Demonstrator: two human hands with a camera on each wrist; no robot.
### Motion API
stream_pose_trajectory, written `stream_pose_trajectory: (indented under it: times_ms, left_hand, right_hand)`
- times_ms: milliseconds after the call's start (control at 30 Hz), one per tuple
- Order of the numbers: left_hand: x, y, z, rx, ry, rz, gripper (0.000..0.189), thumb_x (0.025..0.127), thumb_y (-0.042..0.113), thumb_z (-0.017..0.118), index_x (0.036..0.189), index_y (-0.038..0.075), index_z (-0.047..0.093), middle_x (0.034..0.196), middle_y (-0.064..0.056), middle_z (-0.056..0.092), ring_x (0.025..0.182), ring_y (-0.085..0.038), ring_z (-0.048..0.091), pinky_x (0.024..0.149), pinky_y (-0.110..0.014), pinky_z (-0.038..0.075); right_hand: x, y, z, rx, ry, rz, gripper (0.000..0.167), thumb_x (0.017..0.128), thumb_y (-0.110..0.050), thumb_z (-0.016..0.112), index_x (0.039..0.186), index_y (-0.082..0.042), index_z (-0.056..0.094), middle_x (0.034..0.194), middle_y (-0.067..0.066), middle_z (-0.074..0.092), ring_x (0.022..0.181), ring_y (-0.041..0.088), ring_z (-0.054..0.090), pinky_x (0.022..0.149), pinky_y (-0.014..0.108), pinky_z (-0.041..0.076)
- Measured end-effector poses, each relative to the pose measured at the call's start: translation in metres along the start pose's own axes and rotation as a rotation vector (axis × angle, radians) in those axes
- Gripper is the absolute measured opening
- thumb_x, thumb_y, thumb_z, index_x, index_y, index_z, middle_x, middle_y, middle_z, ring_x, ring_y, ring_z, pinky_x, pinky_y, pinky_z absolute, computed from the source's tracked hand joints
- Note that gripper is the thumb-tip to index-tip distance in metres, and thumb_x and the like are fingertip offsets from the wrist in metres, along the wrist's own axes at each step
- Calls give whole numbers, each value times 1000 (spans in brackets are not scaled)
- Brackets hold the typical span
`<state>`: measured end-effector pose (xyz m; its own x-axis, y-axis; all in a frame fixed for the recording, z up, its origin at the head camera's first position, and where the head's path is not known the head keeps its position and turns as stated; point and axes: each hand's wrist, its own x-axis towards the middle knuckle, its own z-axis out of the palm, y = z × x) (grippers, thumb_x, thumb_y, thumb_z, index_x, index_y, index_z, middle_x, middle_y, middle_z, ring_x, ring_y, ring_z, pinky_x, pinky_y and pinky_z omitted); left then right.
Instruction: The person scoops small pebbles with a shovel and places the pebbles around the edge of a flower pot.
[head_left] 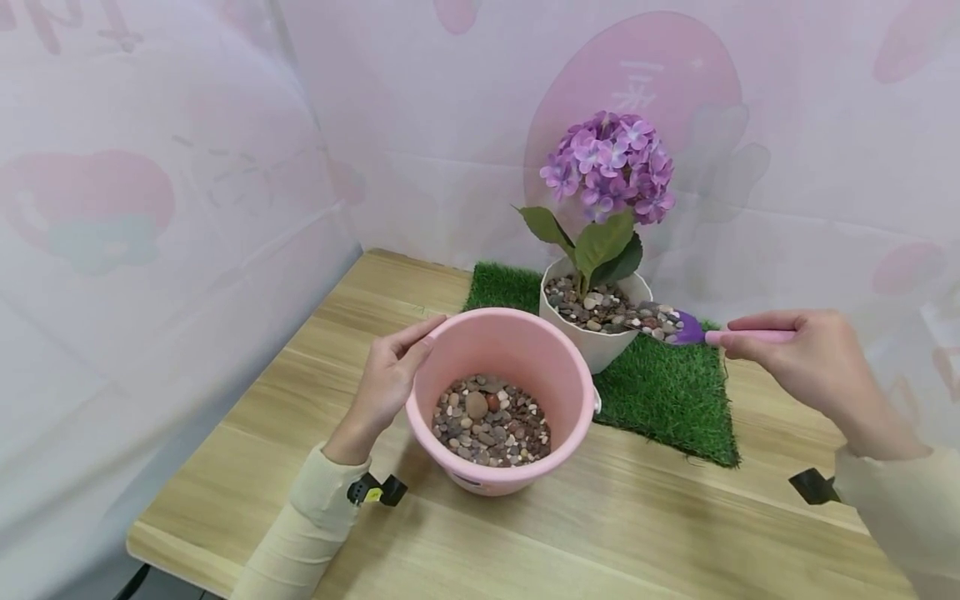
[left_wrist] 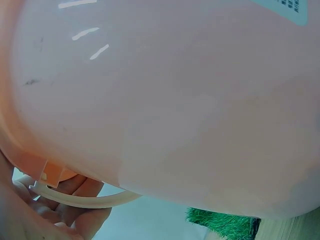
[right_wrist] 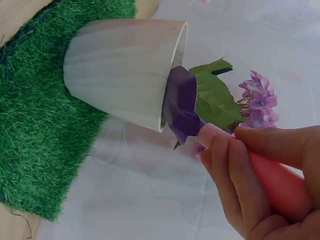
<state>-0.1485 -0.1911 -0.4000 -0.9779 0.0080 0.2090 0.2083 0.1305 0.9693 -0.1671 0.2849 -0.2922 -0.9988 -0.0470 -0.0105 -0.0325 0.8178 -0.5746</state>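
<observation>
While the left hand (head_left: 384, 375) gripped the rim of the pink bucket (head_left: 510, 346), fingers curled beneath its edge near the white handle (left_wrist: 90, 201), the right hand (head_left: 813, 358) clasped a purple-bladed trowel (head_left: 692, 328) by its pink grip. The blade, loaded with pebbles (head_left: 657, 322), lay at the rim of the white flowerpot (head_left: 603, 352), which stood on green turf (head_left: 675, 383) on the table (head_left: 300, 392). More pebbles covered the bucket's bottom.

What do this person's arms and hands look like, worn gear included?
The left hand and right hand are gloveless, below long cream fabric sleeves. Each sleeve end carries a small black angular device; the left one bears a yellow mark.
</observation>
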Motion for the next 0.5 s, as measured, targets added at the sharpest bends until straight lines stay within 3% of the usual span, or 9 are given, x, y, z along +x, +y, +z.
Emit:
stream_pose_trajectory:
  times_ms: [100, 200, 333, 500]
  left_hand:
    - [0, 0, 0, -4, 0, -2, 36, 109, 11, 55, 143, 3, 65, 146, -17, 66, 130, -35, 67, 98, -25, 62]
    - [0, 0, 0, -5, 0, -3, 36, 109, 10, 55, 143, 3, 65, 146, -17, 65, 130, -35, 67, 98, -24, 62]
    - [0, 0, 0, -6, 0, 0, 37, 109, 10, 55, 143, 2, 65, 146, -18, 65, 130, -36, 67, 98, -25, 62]
    - [0, 1, 0, -2, -2, -7, 37, 109, 11, 55, 144, 2, 64, 147, -17, 65, 130, -36, 67, 99, -27, 62]
  right_hand:
    - [3, -4, -3, -10, -27, 17, 64, 88, -63, 78, 128, -13, 76, 98, -8, 83, 83, -20, 62, 77, 30, 54]
    - [5, -6, -5, -15, -36, 19, 64, 88, -63, 77, 128, -13, 76, 97, -8, 83, 83, -18, 65, 84, 25, 53]
    - [6, -8, -6, -36, -25, 0, 61, 89, -62, 77, 126, -12, 78, 96, -6, 83, 81, -18, 65, 75, 13, 49]
    - [9, -12, -9, -66, -42, -2, 63, 89, -63, 76, 127, -12, 77, 95, -7, 83, 81, -19, 62, 74, 16, 50]
